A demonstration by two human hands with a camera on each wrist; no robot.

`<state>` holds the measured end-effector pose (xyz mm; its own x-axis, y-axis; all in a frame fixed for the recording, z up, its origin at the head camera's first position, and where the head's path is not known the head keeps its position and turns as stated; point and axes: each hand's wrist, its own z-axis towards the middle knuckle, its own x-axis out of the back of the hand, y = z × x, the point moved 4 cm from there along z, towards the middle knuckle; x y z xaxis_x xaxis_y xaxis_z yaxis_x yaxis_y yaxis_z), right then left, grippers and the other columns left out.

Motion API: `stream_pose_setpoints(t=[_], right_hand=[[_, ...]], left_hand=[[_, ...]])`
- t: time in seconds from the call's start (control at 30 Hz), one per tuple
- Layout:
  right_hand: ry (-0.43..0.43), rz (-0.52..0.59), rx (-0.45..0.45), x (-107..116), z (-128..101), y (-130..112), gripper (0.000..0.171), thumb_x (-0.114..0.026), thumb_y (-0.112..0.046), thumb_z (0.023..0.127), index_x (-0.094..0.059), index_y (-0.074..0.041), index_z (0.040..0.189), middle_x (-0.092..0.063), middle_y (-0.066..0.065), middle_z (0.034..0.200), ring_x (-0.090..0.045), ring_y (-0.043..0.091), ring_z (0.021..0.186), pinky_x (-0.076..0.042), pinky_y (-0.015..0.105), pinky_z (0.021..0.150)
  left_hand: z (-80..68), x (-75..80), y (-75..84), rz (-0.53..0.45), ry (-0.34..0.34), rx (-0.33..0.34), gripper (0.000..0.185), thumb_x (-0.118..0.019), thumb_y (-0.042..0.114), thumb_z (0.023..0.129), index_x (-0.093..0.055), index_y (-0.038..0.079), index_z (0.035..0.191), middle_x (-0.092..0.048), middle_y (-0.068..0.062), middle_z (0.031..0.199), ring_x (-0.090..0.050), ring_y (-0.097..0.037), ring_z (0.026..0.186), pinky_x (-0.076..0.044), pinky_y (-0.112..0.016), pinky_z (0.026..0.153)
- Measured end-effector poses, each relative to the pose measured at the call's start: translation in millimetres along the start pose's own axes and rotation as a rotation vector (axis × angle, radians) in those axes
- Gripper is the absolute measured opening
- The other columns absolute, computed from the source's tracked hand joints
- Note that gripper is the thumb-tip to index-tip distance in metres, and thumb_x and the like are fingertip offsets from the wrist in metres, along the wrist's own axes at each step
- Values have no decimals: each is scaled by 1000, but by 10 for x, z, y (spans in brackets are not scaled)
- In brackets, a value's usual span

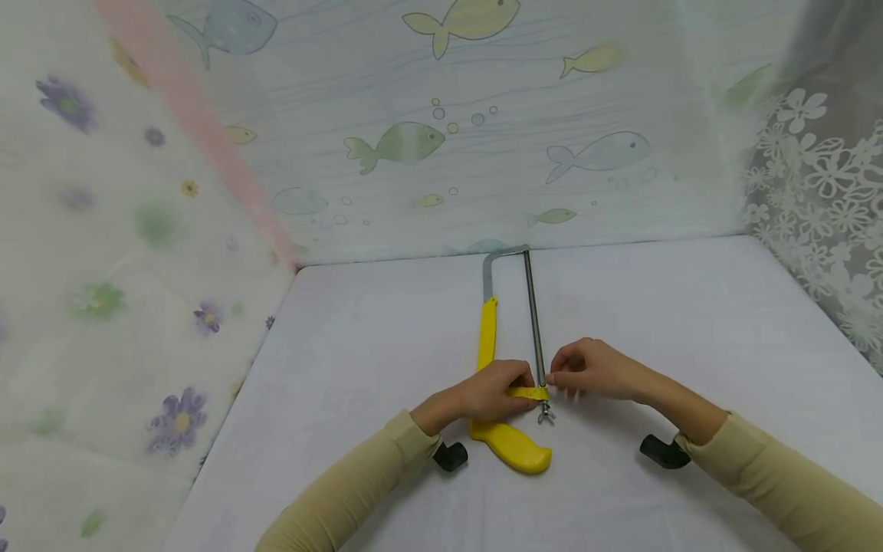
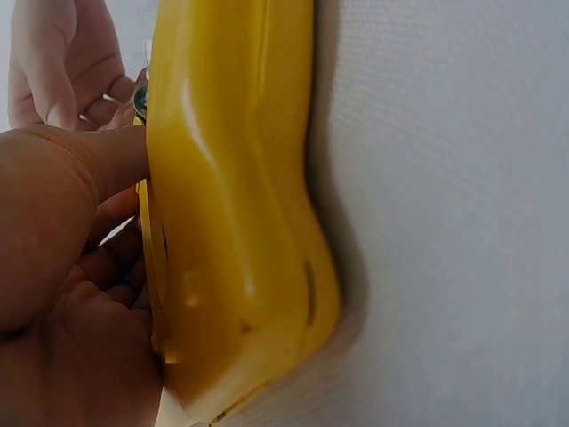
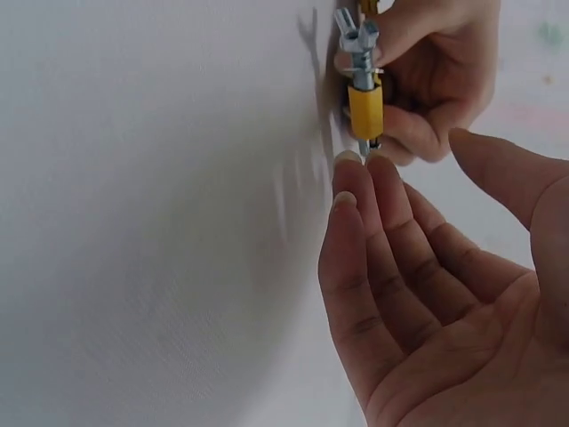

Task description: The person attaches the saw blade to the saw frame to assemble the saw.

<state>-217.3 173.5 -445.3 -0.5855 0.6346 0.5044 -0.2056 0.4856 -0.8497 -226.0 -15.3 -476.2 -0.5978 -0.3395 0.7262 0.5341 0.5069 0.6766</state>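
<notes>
A hacksaw (image 1: 487, 337) with a yellow handle (image 2: 240, 205) and a thin metal blade (image 1: 533, 307) lies flat on the white table (image 1: 690, 322), its tip pointing away from me. My left hand (image 1: 513, 387) grips the yellow bar just above the handle, fingers curled round it. My right hand (image 1: 562, 377) is on the other side of the blade. In the right wrist view its fingers (image 3: 356, 178) are straight and their tips touch the blade end beside the yellow collar (image 3: 364, 108), below the wing nut (image 3: 357, 40); the thumb stands apart.
Thin fabric walls enclose the table: a fish print (image 1: 400, 142) at the back, flowers (image 1: 179, 410) on the left, white lace (image 1: 821, 192) on the right. A black camera mount sits under each wrist (image 1: 450, 456) (image 1: 664, 451).
</notes>
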Motion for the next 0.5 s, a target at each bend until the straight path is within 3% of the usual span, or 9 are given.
stream_pose_setpoints(t=[0.5], right_hand=[[-113,24,24,-177,-150,-10,12,-75,-19,92,-72,-8,93,-72,8,78,-64,22,69,-53,29,63]], left_hand=[[-6,-2,9,6,-5,22,15,-71,21,99,-61,12,108,-64,7,99,-55,-5,89,-47,-16,84]])
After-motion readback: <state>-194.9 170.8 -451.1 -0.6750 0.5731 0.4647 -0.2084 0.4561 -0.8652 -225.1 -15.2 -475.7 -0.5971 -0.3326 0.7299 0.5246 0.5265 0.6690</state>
